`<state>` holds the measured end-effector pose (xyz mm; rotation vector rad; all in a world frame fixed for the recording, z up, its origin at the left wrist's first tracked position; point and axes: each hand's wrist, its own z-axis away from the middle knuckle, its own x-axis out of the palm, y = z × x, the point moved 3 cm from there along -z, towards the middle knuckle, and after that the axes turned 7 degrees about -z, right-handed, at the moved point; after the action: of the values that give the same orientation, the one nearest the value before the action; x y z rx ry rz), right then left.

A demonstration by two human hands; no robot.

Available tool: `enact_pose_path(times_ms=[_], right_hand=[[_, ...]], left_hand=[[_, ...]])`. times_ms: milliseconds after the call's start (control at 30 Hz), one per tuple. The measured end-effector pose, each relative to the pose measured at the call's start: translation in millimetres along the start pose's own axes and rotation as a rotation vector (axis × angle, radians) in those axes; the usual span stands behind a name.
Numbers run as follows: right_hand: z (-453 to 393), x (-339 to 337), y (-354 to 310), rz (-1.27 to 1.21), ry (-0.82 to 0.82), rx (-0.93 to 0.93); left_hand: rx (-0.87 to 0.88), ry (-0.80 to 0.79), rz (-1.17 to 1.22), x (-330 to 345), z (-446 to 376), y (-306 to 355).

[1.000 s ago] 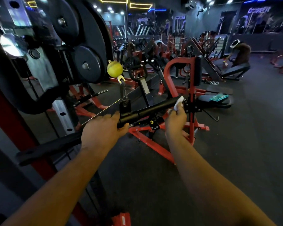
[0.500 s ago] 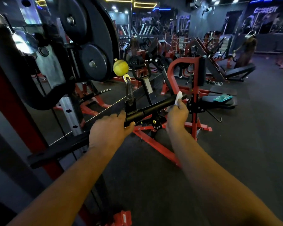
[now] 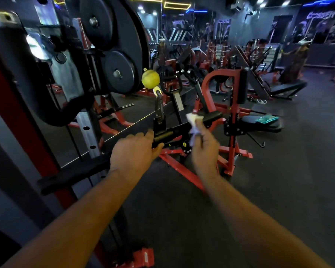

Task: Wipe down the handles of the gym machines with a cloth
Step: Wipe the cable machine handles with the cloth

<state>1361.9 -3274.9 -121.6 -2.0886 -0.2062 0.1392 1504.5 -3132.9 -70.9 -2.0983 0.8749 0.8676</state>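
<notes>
Left hand (image 3: pixel 132 151) grips the cable bar (image 3: pixel 174 131) just left of its swivel. Right hand (image 3: pixel 203 146) pinches the white cloth (image 3: pixel 194 120), fingers curled round it, at the bar's 3 o'clock end. Judgement: right grip mid-wipe; left grip and other machines unwiped.

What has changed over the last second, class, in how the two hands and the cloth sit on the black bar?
The right hand slid the white cloth back along the black bar toward the centre clip. The left hand kept gripping the bar beside the clip; the yellow ball stayed hanging.
</notes>
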Motion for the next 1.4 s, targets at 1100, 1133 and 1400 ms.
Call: enact_pose_path(times_ms=[1100, 1133, 1400], right_hand=[[-126, -57, 38, 0.954, -0.291, -0.200], [-124, -52, 34, 0.977, -0.321, -0.201], [-109, -8, 1, 0.930, -0.526, -0.192]], left_hand=[[0.009, -0.010, 0.007, 1, 4, -12], [0.011, -0.007, -0.001, 1, 4, -13], [0.043, 0.003, -0.035, 2, 3, -19]])
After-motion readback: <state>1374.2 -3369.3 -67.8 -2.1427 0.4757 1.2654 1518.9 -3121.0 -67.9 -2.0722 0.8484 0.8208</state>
